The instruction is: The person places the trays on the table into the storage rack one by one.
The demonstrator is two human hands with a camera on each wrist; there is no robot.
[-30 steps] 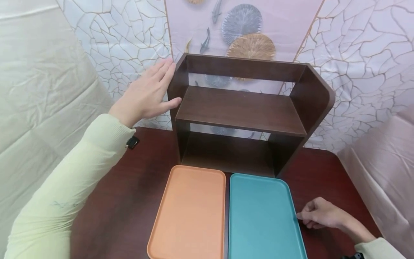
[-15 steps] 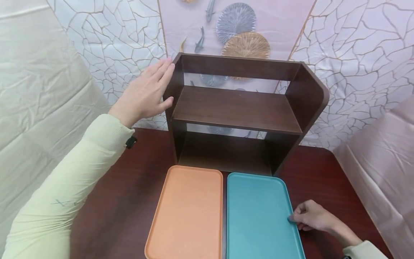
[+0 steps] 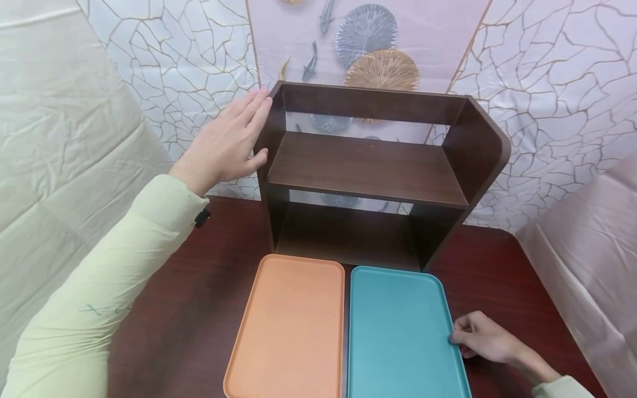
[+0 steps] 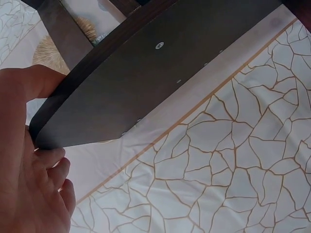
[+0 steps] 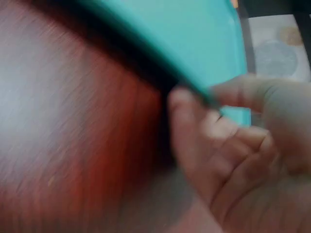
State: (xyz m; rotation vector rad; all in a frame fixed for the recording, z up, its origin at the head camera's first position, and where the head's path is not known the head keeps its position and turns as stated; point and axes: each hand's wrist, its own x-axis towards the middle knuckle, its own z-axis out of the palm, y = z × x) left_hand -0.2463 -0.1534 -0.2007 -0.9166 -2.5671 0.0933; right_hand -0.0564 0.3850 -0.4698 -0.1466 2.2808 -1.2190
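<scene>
Pinching the teal tray point(image 3: 400, 331) by its right rim, the right hand point(image 3: 486, 337) sits at near right; the left hand point(image 3: 225, 139), fingers straight, rests against the left side of the brown shelf point(image 3: 368, 168). The teal tray lies on the surface point(image 3: 184, 298), right of an orange tray point(image 3: 291, 326).

A: Which things show the strongest colours?
B: The orange tray point(image 3: 286, 326) and the teal tray point(image 3: 400, 331), both without pattern.
A: And the shelf point(image 3: 368, 168)?
B: It is dark brown, while the worktop point(image 3: 174, 315) is deep red-brown.
A: How is the backdrop point(image 3: 199, 50)?
B: White with golden crack lines; its middle panel point(image 3: 438, 33) is pale pink, printed with grey and golden discs and fish.
A: The left sleeve point(image 3: 94, 282)?
B: Pale yellow-green, with a small blue-green mark.
A: And the right-side cloth point(image 3: 587, 249)?
B: Dusty pink.
</scene>
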